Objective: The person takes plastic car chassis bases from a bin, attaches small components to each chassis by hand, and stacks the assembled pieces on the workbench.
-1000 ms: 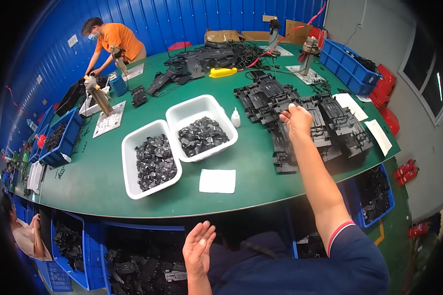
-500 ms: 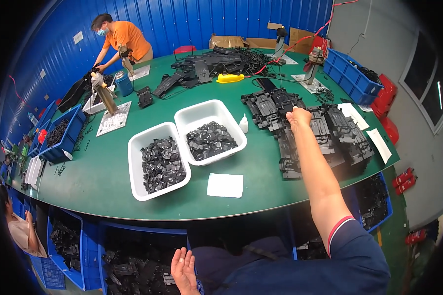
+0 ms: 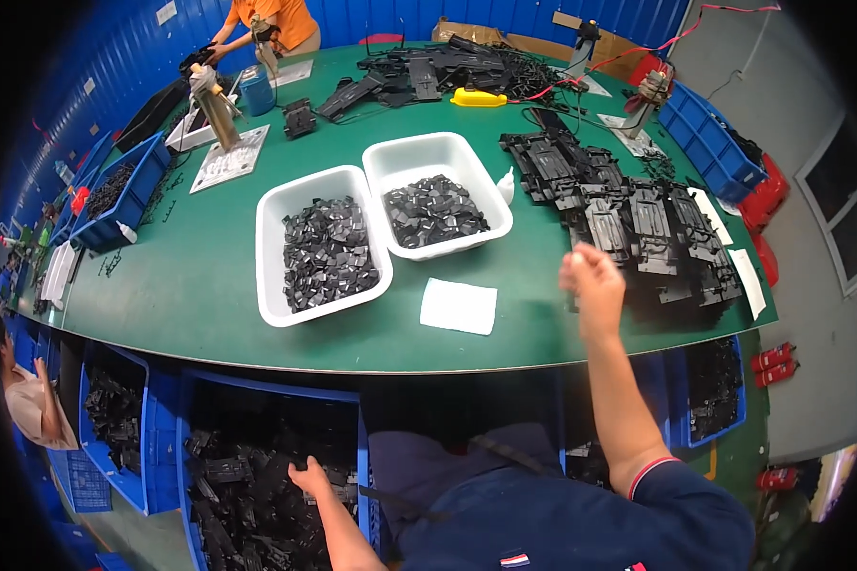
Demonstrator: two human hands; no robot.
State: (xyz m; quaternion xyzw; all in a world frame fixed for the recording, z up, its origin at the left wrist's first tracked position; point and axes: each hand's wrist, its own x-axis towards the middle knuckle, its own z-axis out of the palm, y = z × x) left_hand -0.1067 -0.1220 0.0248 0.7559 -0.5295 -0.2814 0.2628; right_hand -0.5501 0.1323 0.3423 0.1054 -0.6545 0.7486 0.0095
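My left hand (image 3: 316, 478) reaches into a blue crate (image 3: 364, 419) below the table edge. Its fingers are apart, close over loose black plastic parts (image 3: 233, 504); whether they touch one is hard to see. Over the green tabletop, my right hand (image 3: 596, 285) is in front of a spread of black moulded plastic trays (image 3: 607, 226). Its fingers are loosely bent and a little blurred, with nothing visible in them. Left of it lies a white paper sheet (image 3: 458, 306). Two white tubs (image 3: 274, 285) hold small black pieces (image 3: 328, 252), and a small white bottle (image 3: 507, 187) stands beside the right tub.
Metal posts on base plates (image 3: 229, 157) stand on the table (image 3: 162, 314). A yellow object (image 3: 479, 98) with a red cable lies before a heap of black parts (image 3: 428, 71). Blue crates (image 3: 709, 143) flank the table. A co-worker in orange (image 3: 286, 19) works at the far left.
My right hand has drawn back from the black trays toward me. My left hand has moved forward and left into the blue crate. The whole view has tilted down.
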